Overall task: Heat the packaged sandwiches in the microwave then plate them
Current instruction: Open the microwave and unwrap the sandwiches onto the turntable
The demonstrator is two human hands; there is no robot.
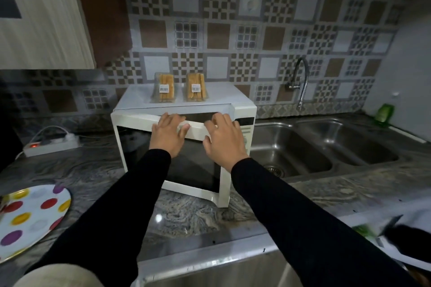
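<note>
A white microwave (242, 109) stands on the marbled counter, its door (135, 142) swung partly out toward me. Two packaged sandwiches stand upright on its top: the left sandwich pack (164, 88) and the right sandwich pack (195, 87), each with a white label. My left hand (168, 134) rests flat on the top edge of the door, fingers spread. Beside it, my right hand (224, 135) lies over the door's right upper corner, fingers apart. Neither hand holds anything. A polka-dot plate (30, 216) lies at the near left.
A double steel sink (326, 147) with a flexible tap (300, 84) fills the right side. A white power strip (50, 144) with a red light sits left of the microwave. A green object (384, 113) sits behind the sink. Upper cabinet at top left.
</note>
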